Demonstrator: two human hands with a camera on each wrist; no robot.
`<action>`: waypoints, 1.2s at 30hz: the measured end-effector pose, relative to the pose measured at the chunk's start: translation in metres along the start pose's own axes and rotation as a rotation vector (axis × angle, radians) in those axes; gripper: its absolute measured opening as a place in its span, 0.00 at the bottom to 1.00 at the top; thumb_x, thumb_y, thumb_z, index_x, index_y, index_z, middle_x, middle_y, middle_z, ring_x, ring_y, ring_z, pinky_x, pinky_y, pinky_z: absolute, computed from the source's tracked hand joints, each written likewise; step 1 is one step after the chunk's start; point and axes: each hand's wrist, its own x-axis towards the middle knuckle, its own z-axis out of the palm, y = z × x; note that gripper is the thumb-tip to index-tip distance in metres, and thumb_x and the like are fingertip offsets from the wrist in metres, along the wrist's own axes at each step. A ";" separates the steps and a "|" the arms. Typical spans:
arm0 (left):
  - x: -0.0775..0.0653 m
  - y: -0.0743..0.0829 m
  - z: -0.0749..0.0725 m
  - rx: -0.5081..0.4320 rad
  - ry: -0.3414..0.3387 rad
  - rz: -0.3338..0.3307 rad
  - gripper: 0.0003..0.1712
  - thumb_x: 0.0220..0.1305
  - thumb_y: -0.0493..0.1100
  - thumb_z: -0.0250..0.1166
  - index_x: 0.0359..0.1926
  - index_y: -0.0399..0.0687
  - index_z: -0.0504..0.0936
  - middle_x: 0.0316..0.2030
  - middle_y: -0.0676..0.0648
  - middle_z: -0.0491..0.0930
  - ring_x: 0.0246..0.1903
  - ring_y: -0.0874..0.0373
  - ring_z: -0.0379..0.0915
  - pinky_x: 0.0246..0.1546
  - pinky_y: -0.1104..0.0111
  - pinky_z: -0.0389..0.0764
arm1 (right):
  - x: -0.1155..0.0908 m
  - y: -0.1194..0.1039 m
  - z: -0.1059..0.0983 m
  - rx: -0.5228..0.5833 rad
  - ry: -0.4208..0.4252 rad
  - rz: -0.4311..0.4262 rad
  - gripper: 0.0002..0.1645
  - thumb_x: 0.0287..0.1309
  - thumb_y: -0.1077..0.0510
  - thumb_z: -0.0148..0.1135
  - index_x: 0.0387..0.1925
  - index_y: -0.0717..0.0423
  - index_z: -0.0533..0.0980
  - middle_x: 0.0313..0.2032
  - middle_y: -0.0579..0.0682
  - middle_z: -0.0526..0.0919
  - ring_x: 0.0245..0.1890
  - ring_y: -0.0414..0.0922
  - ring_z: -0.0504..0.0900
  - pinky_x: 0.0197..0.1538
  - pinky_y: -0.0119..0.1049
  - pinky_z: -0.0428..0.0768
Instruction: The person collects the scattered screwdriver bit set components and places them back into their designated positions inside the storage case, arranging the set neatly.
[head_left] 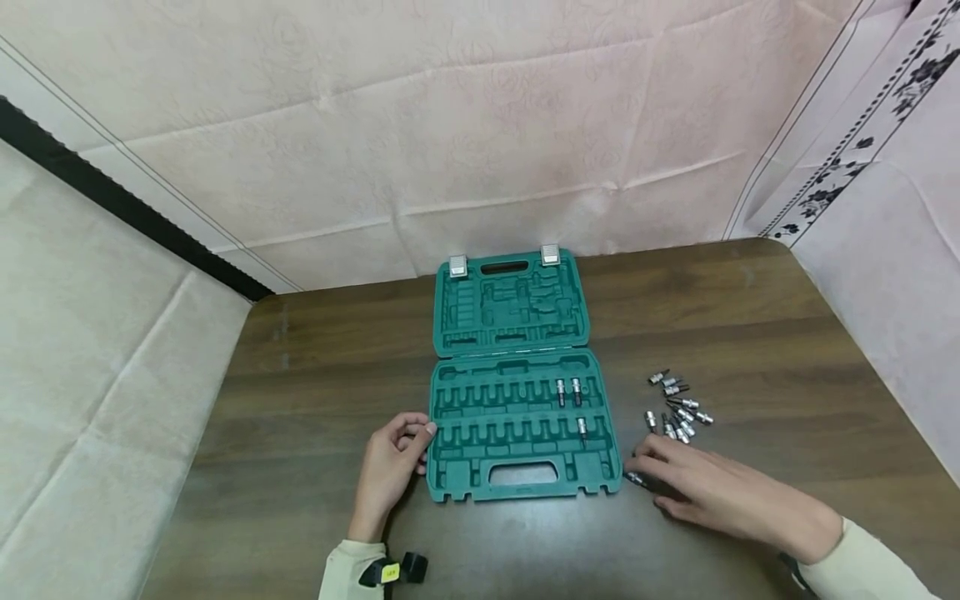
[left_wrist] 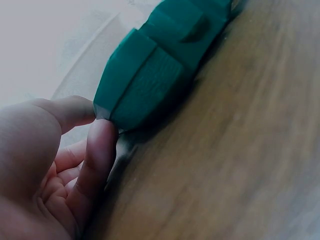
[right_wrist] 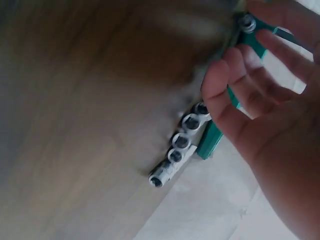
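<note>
A green tool case (head_left: pixel 525 357) lies opened out on the table, its lid away from me. Three bit sockets (head_left: pixel 576 392) sit in slots on the right of its lower half. At the case's left edge, my left hand (head_left: pixel 393 462) pinches the rim between thumb and index finger; the left wrist view shows the case's corner (left_wrist: pixel 145 90) between them. Just off the lower right corner, my right hand (head_left: pixel 705 492) pinches a bit socket (right_wrist: pixel 247 22) between thumb and index finger. Its other fingers are bent and hold nothing visible.
Several loose bit sockets (head_left: pixel 681 408) lie in a group on the wooden table (head_left: pixel 315 500), right of the case and beyond my right hand. Pale cloth (head_left: pixel 487 125) hangs behind the table and along both sides. The case's lid reaches near the back edge.
</note>
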 end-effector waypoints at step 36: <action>-0.001 0.000 0.000 -0.008 0.000 -0.001 0.12 0.74 0.46 0.70 0.50 0.43 0.85 0.29 0.45 0.84 0.22 0.57 0.79 0.23 0.67 0.85 | 0.029 -0.011 0.014 0.091 0.270 0.190 0.24 0.46 0.62 0.77 0.48 0.52 0.79 0.42 0.38 0.76 0.35 0.33 0.74 0.33 0.27 0.80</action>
